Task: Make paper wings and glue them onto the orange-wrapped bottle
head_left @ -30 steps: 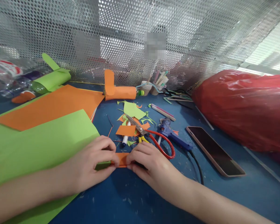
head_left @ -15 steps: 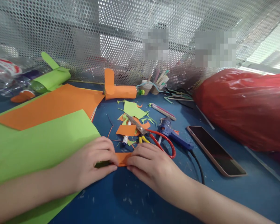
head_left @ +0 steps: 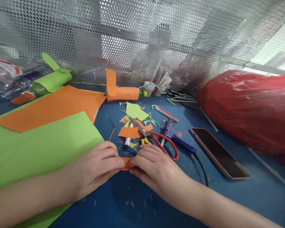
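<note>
Two bare hands, one at each side of a narrow, flat strip of orange paper (head_left: 126,163), are recorded in the head view at lower centre of the frame. The strip's exposed part lies directly between the fingertips; its long axis appears to run left to right, though the fingers cover both ends and its full length cannot be told. The left hand (head_left: 98,167) pinches the left portion, fingers drawn together, thumb largely concealed. The right hand (head_left: 156,166) pinches the right portion, thumb at the lower edge. Neither hand is judged nearer: both touch the strip. Relative to the grip, the paper sits inward of each hand, low over the blue tabletop (head_left: 133,202). Red-handled metal scissors (head_left: 146,132) lie just above the right hand in the frame.
</note>
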